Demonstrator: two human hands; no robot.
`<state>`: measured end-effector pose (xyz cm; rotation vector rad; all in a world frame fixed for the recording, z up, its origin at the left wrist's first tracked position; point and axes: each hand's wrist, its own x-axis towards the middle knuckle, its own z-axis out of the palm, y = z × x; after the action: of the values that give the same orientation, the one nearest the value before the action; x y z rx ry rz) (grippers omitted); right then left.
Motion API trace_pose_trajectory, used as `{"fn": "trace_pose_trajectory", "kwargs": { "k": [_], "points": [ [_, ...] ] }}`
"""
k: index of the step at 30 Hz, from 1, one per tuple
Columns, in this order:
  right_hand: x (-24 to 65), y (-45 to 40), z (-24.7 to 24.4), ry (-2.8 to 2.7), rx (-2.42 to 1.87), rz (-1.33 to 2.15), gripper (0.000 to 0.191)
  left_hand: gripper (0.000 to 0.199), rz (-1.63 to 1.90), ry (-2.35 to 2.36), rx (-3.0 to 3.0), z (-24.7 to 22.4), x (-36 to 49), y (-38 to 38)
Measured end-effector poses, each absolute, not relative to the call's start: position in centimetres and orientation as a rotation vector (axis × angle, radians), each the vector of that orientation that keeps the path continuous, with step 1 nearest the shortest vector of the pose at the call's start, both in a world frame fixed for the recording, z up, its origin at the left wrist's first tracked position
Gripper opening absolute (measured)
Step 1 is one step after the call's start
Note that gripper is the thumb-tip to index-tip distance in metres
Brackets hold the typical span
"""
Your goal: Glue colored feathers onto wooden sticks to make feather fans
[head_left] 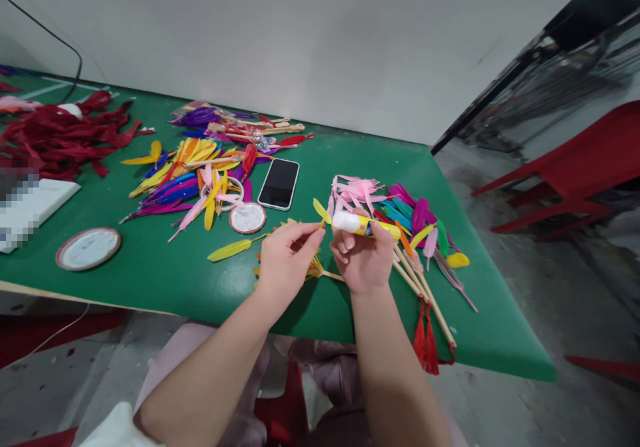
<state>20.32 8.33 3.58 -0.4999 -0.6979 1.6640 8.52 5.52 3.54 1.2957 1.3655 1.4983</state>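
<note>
Between the thumb and fingertips of my left hand (285, 253) is the quill end of a small yellow feather (321, 211). My right hand (369, 260) grips a yellow glue stick (387, 229), its white end beside the feather; whether they touch I cannot tell. Under my hands lies a yellow feather fan (316, 269) with a thin wooden handle, partly hidden by my left hand. A loose yellow feather (230, 250) rests left of that hand. Beyond my right hand sits a bunch of pink feathers (357, 192). A yellow cap (457, 260) lies farther right.
Wooden sticks with red tassels (426, 340) cross the right edge of the green table (175, 270). A phone (279, 183), a small round lid (247, 218) and piled coloured feathers (193, 157) lie further back. Dark red strips (55, 130) heap at left; a red chair (590, 160) stands right.
</note>
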Motion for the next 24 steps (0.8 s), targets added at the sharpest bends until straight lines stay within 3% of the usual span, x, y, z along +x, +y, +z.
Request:
{"fn": "trace_pose_trajectory", "kwargs": {
  "k": [13, 24],
  "points": [
    [20.42, 8.22, 3.59, -0.677, -0.491, 1.682, 0.016, 0.015, 1.503, 1.363, 1.466, 3.42, 8.65, 5.18],
    [20.44, 8.23, 3.65, -0.716, -0.507, 1.691, 0.02, 0.016, 1.479, 1.264, 1.229, 3.3, 8.96, 5.39]
  ]
}}
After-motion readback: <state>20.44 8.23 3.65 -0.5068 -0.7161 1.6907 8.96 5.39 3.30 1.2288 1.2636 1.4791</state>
